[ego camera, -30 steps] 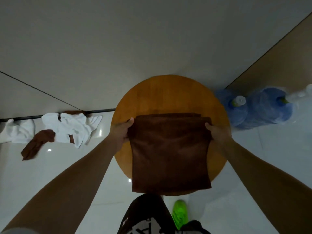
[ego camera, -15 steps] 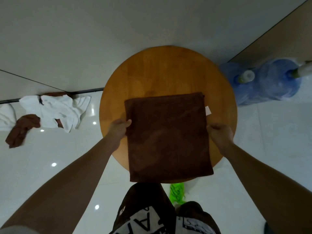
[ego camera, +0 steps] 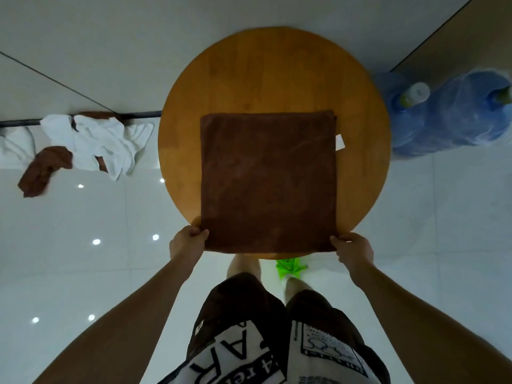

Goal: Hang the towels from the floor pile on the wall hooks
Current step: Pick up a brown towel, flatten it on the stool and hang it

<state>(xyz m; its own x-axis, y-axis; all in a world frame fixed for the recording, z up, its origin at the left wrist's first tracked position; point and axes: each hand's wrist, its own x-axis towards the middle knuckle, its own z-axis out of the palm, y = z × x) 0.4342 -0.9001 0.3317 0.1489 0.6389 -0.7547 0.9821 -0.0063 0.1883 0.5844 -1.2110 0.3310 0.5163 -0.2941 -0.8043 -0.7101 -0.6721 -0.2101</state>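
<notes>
In the middle of the frame a brown towel (ego camera: 267,181) lies flat on the round table (ego camera: 271,76), the left hand (ego camera: 187,243) and right hand (ego camera: 353,249) each pinching a near corner, probably to fold it, while the pile (ego camera: 80,148) waits at left.

The scene is dim and slightly cool in tone, with muted colours throughout. Light comes from overhead: small ceiling lamps show as bright round glints on the glossy white tiled floor (ego camera: 55,245), left of the round orange-brown wooden desk (ego camera: 277,79). The flat dark brown towel (ego camera: 268,181) reads nearly uniform, its texture barely visible. Shadows are soft and faint. Wide-angle distortion bends the wall lines and stretches the forearms toward the lower corners. The translucent blue water bottles (ego camera: 454,112) look hazy at the right edge. Focus is otherwise fair.
</notes>
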